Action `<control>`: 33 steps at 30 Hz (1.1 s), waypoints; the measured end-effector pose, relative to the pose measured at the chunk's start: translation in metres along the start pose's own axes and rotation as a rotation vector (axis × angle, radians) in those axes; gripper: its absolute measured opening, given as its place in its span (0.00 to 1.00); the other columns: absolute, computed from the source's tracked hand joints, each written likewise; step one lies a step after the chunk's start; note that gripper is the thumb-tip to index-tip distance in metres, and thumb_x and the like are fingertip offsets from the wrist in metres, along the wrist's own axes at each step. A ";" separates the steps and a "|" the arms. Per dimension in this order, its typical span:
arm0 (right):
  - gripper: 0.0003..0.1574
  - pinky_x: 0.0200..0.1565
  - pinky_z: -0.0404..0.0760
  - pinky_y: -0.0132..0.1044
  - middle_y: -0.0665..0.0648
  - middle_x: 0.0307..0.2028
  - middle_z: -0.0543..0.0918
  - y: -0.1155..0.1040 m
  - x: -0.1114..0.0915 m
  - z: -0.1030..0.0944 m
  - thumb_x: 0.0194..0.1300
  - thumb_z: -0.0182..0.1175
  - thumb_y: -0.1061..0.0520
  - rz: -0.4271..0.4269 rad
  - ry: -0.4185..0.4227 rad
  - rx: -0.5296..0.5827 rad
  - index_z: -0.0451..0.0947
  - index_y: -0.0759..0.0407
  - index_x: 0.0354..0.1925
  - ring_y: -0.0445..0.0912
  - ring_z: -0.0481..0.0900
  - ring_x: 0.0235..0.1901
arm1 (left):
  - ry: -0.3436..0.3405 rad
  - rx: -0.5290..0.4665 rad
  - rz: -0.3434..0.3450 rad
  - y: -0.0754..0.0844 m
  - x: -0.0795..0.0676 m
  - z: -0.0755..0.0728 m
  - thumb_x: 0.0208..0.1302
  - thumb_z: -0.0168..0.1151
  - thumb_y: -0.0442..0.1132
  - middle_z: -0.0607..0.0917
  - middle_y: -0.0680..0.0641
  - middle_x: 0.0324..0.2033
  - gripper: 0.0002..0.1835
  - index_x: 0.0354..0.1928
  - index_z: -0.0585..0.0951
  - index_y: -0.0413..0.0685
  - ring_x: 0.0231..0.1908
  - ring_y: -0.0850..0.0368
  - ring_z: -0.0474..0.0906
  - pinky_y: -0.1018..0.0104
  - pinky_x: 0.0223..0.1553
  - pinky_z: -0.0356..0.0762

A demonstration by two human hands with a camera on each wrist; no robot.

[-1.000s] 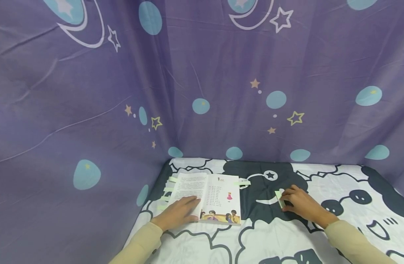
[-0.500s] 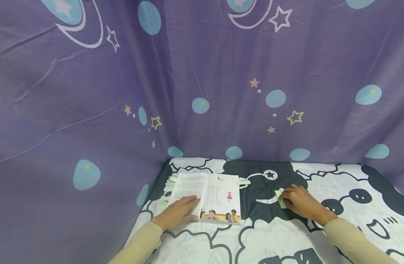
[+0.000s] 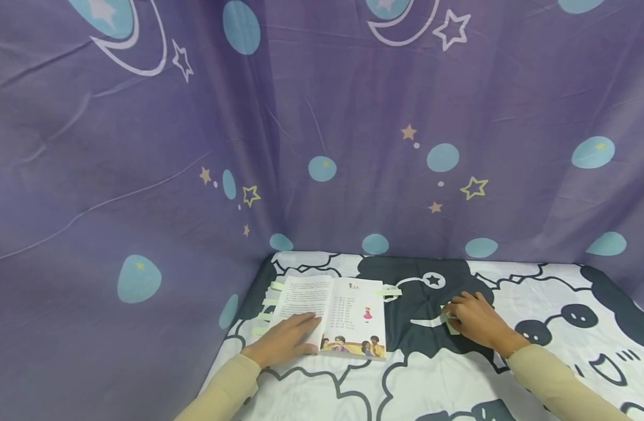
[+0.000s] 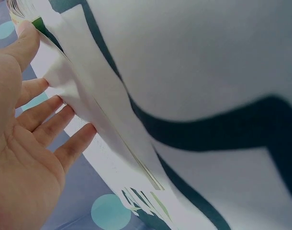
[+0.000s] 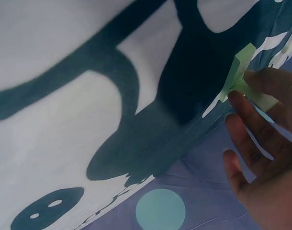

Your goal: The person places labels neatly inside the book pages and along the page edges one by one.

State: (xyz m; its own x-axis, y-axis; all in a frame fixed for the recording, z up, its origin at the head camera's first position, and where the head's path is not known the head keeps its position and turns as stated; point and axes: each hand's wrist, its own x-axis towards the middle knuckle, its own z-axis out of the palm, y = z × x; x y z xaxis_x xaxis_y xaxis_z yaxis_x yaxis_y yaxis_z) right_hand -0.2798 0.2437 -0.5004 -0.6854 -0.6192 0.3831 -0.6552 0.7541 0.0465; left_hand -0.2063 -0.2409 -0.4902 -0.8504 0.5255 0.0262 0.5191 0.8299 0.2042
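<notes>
Mostly, we see two hands at work on a cloth with big black and white cartoon shapes. From the head view, we spot an open book on the left part of the cloth, with light green tabs poking out of its left edge and one tab on its right edge. That view also shows us a girl in a pink dress and a row of people printed on the right page. The left hand lies on the left page, and the left wrist view shows us its fingers spread wide and nearly straight, touching the paper. Well to the right of the book is the right hand, which hides most of the green paper pad from the head camera. The right wrist view shows us more: thumb and finger pinch together, with a small gap, on a pale green strip. We cannot tell if the strip is joined to the pad.
</notes>
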 end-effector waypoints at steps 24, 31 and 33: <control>0.11 0.33 0.69 0.49 0.54 0.22 0.80 -0.009 0.022 0.014 0.47 0.73 0.69 0.026 0.080 -0.186 0.82 0.57 0.21 0.52 0.71 0.29 | -0.004 0.022 0.000 0.000 0.000 0.000 0.72 0.59 0.60 0.68 0.41 0.74 0.39 0.77 0.67 0.47 0.73 0.43 0.64 0.45 0.73 0.63; 0.11 0.32 0.69 0.47 0.56 0.22 0.80 -0.009 0.022 0.014 0.47 0.75 0.69 -0.016 0.069 -0.201 0.81 0.59 0.23 0.52 0.70 0.29 | -0.004 0.016 0.001 0.001 -0.001 -0.001 0.72 0.59 0.60 0.67 0.40 0.74 0.39 0.77 0.67 0.47 0.73 0.43 0.64 0.44 0.73 0.64; 0.11 0.31 0.69 0.46 0.55 0.22 0.81 -0.006 0.023 0.014 0.48 0.74 0.69 -0.001 0.065 -0.170 0.81 0.59 0.24 0.51 0.70 0.28 | -0.001 0.020 0.005 0.001 -0.001 -0.002 0.73 0.59 0.60 0.68 0.40 0.74 0.39 0.77 0.67 0.46 0.73 0.43 0.64 0.44 0.73 0.64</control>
State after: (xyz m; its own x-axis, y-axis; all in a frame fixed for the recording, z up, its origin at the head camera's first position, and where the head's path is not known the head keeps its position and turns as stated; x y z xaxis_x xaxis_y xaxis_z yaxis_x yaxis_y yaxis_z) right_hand -0.2956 0.2217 -0.5046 -0.6590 -0.6089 0.4416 -0.5890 0.7829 0.2005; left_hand -0.2054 -0.2411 -0.4885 -0.8477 0.5299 0.0262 0.5250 0.8308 0.1848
